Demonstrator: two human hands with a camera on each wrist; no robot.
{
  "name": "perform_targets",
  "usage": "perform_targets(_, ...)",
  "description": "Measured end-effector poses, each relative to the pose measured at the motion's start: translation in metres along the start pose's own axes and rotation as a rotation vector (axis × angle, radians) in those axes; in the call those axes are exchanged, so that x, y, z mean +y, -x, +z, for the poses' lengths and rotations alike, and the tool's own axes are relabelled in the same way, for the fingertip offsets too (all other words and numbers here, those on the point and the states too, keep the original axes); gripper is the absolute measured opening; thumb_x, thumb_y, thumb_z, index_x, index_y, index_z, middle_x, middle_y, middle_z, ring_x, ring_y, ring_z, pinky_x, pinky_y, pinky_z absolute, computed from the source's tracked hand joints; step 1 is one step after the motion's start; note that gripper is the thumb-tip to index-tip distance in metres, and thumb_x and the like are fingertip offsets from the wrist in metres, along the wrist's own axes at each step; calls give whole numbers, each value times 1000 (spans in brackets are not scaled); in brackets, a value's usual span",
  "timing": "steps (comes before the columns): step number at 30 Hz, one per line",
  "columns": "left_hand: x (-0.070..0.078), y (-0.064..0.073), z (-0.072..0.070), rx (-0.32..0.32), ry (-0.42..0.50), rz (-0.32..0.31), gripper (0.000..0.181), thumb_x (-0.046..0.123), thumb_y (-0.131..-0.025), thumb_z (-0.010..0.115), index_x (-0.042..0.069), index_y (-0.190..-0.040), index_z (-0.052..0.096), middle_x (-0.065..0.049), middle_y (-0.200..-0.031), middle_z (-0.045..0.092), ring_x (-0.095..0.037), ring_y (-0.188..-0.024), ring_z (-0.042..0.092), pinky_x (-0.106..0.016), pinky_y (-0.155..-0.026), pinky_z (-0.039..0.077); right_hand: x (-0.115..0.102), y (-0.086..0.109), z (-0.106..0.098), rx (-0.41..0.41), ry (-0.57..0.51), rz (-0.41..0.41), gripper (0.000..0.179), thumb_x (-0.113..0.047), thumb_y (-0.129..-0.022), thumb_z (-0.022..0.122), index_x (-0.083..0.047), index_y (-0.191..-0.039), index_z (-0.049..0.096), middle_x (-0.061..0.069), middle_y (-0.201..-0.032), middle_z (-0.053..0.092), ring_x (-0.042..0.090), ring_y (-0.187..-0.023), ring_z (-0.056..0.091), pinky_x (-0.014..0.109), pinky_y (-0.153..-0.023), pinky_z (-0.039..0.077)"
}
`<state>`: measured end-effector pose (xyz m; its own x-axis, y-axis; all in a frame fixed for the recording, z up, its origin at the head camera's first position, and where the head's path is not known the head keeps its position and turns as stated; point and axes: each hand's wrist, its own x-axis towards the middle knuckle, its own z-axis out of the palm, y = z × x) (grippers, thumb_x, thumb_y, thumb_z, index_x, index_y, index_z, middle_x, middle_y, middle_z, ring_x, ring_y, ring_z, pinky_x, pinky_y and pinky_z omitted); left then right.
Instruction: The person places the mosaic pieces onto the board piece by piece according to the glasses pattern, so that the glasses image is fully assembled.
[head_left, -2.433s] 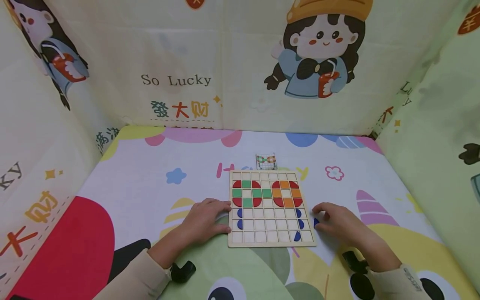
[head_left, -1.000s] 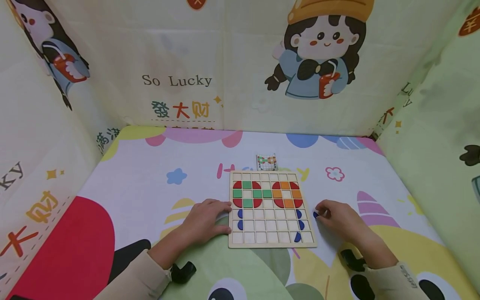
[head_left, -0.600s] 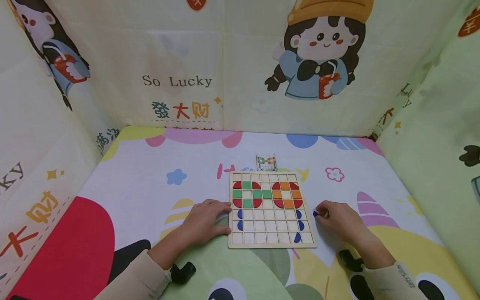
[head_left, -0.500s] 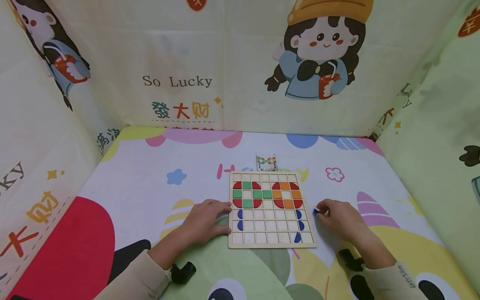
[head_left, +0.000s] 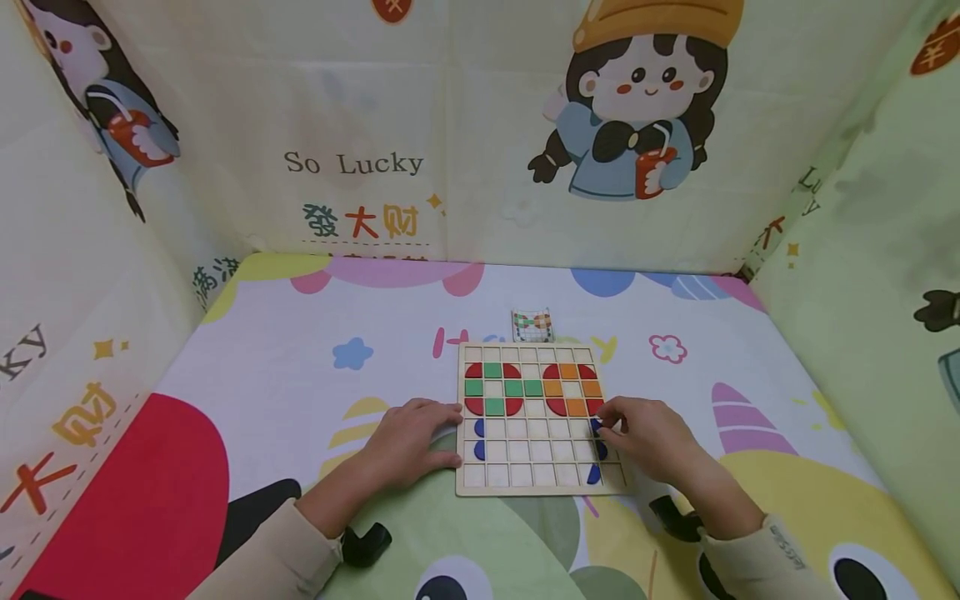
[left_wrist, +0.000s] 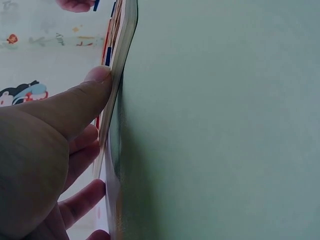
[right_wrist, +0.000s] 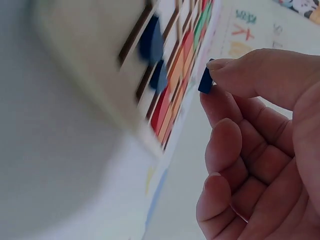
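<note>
A wooden grid board (head_left: 519, 476) lies flat on the table, with red, green and orange pieces in its upper rows. Lower down, two blue half-round pieces (head_left: 479, 450) sit on the left side and several blue ones (head_left: 593, 474) on the right. My left hand (head_left: 408, 442) rests at the board's left edge; in the left wrist view its thumb (left_wrist: 82, 102) touches the rim. Between thumb and index finger my right hand (head_left: 648, 433) pinches a small dark blue piece (right_wrist: 205, 81), held above the board's right side. The head view hides that piece's shape.
Behind the board stands a small pattern card (head_left: 532, 325) with a red, green and orange picture. The table wears a bright cartoon-print cloth (head_left: 285, 350). Printed curtains (head_left: 480, 108) close in the back and both sides.
My right hand has picked up the blue piece from beside the board and moved left with it over the right edge. The left hand has stayed in place.
</note>
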<state>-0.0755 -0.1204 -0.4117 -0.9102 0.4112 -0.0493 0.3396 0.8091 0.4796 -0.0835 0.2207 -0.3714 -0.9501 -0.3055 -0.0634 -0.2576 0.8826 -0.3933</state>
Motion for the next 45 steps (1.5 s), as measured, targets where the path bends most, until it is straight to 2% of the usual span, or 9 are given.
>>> perform_targets(6,0,0,0,1,8,3,58,39,-81,83,17,-132,64,3,-138,60,-26,-129,49,-53,-103,39,-16,-5,7,17,12,-83,7,-13,-87,76,-12,-91,70,-10,-74,59,9,-67,50,31,-63,47)
perform_targets(14,-1,0,0,2,10,8,58,39,-81,83,17,-132,65,4,-138,60,-26,-129,48,-53,-102,39,-39,-11,17,-22,-5,-78,8,-15,-87,77,-14,-91,70,-11,-75,59,10,-68,50,30,-63,45)
perform_targets(19,-1,0,0,1,11,10,58,39,-81,83,17,-132,64,4,-138,60,-26,-129,48,-53,-102,39,-54,-13,28,-51,17,-118,11,-15,-84,80,-13,-92,73,-10,-79,64,9,-72,54,30,-67,49)
perform_targets(24,-1,0,0,7,4,13,58,37,-81,83,17,-132,65,3,-137,61,-27,-128,49,-52,-101,40,-67,-16,38,-54,27,-205,10,-15,-83,80,-13,-91,74,-10,-77,65,9,-72,56,27,-65,49)
perform_targets(28,0,1,-1,12,4,19,57,36,-81,84,15,-131,65,1,-136,61,-27,-127,50,-53,-101,40,-77,-15,42,-85,6,-253,9,-14,-84,78,-12,-92,74,-10,-78,66,9,-73,57,30,-67,50)
perform_targets(34,-1,1,-1,13,9,26,56,36,-81,84,16,-130,65,1,-136,61,-27,-127,50,-53,-102,40,-89,-13,50,-144,-7,-262,11,-20,-87,76,-13,-95,74,-11,-81,65,8,-74,55,32,-71,51)
perform_targets(45,-3,1,1,24,3,35,56,37,-81,84,17,-130,66,3,-135,62,-27,-126,51,-53,-101,40,-99,-13,60,-128,38,-277,11,-23,-87,77,-14,-93,74,-11,-78,63,8,-72,52,30,-69,48)
